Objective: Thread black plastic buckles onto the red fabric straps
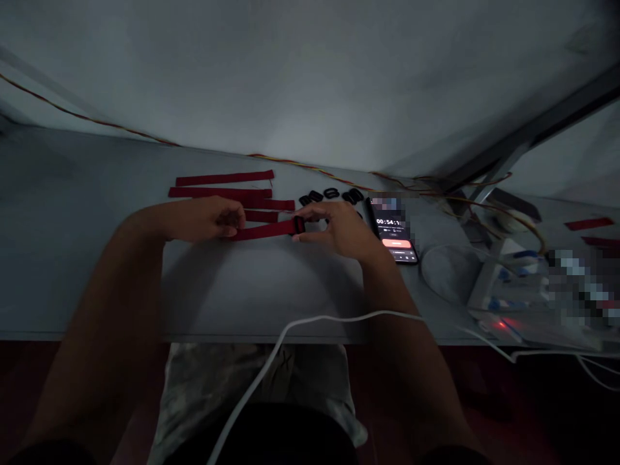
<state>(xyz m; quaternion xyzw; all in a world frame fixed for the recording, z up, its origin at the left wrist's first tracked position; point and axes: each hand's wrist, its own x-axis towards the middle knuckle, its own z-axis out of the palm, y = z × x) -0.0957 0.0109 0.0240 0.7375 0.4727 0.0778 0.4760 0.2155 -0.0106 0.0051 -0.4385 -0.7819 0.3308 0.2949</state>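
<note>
A red strap [268,230] is stretched between my two hands, low over the grey table. My left hand [213,219] pinches its left end between thumb and fingers. At the strap's right end is a black buckle [299,225], gripped by the thumb and fingertips of my right hand [339,229]. The strap meets the buckle, but how it passes through the bars is too small to tell. Several other red straps [220,192] lie flat just behind my left hand. Behind my right hand rest several loose black buckles [331,192].
Right of my right hand lies a lit phone [394,232] showing a timer. A white cable [324,318] crosses in front of my body and over my right forearm. Farther right are a clear round object [448,271] and a box [508,284]. Twisted wires [310,168] run along the table's back.
</note>
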